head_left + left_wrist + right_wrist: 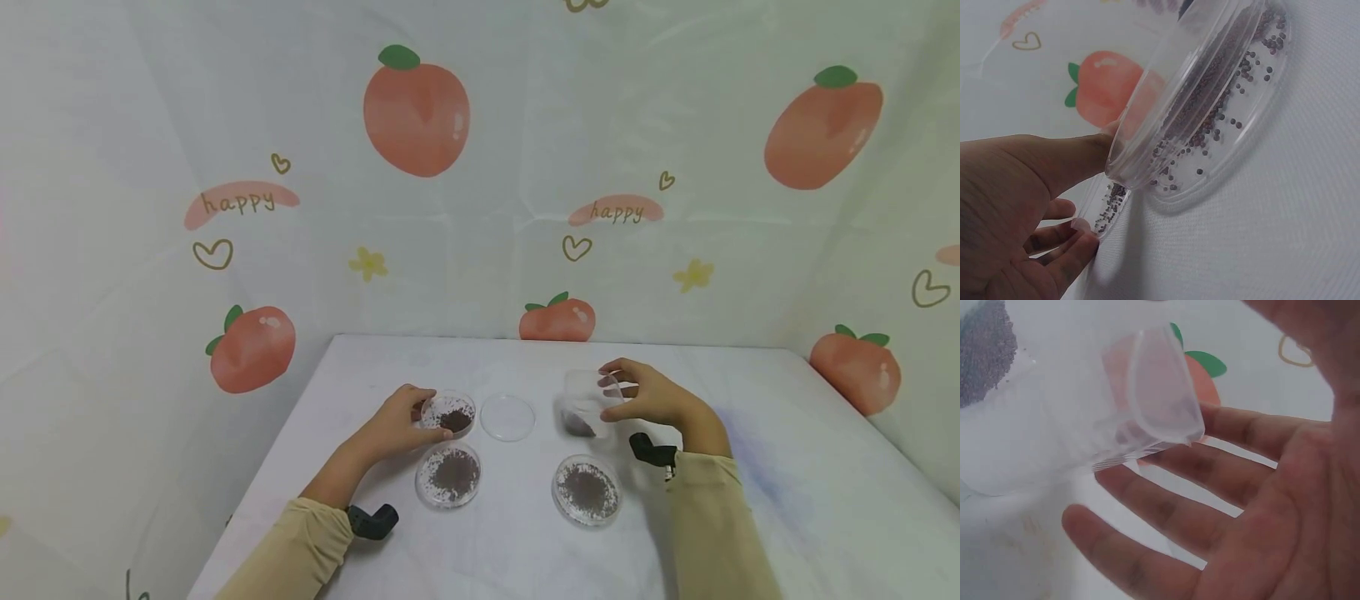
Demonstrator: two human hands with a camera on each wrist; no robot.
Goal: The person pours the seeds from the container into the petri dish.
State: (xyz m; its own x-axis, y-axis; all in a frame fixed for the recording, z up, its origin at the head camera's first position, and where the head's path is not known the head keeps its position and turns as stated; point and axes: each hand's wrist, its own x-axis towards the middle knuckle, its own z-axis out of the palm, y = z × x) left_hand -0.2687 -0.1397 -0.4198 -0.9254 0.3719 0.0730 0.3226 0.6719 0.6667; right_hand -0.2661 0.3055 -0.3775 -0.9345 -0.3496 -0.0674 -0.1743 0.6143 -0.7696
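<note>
My left hand [393,425] pinches the rim of a petri dish [455,421] holding small dark grains, thumb along the near side and fingers at the far left. Just in front of it lies a second petri dish of grains [450,477], which looms large in the left wrist view. At the right, my right hand [656,402] holds a clear plastic container [577,392] between thumb and fingers. The container is tilted, with dark grains [985,356] gathered toward one end. Its fingers [1160,509] look long and slightly bent in the right wrist view.
Between the hands rests a clear round dish or lid [508,418] without grains. A third petri dish of grains [587,490] sits in front of the right hand. The white table [517,550] meets a patterned cloth backdrop [480,275] at its far edge.
</note>
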